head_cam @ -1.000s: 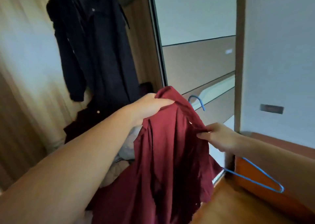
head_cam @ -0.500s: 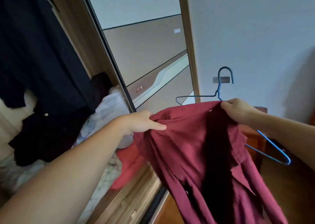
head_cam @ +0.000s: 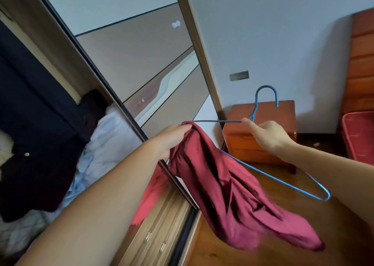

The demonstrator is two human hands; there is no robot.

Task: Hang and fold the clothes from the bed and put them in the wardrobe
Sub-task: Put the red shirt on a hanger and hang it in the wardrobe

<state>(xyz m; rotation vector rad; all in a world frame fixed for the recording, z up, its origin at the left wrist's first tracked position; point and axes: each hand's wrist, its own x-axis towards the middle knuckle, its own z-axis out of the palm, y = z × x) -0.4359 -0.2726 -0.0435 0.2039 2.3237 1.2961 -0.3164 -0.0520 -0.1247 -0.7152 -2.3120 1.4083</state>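
Note:
A dark red shirt [head_cam: 220, 186] hangs down in front of me, bunched at its top. My left hand [head_cam: 172, 138] grips that bunched top, right at the left tip of a blue wire hanger [head_cam: 273, 177]. My right hand [head_cam: 269, 137] holds the hanger by its neck, just under the hook, which points up. The hanger's right arm runs down to the lower right, bare of cloth. The open wardrobe [head_cam: 50, 49] is at the left, with a dark garment [head_cam: 34, 111] hanging inside.
White and pale clothes [head_cam: 105, 144] lie piled in the wardrobe bottom, with a red cloth [head_cam: 149, 196] draped over wooden drawers [head_cam: 159, 233]. A sliding mirrored door [head_cam: 141, 67] stands ahead. A wooden bedside cabinet [head_cam: 263, 144] and a red basket [head_cam: 358, 132] sit at the right on wooden floor.
My right hand let go of the shirt's shoulder and now holds only the hanger neck. The shirt dropped and swung down to the right, held by my left hand alone. The view turned right.

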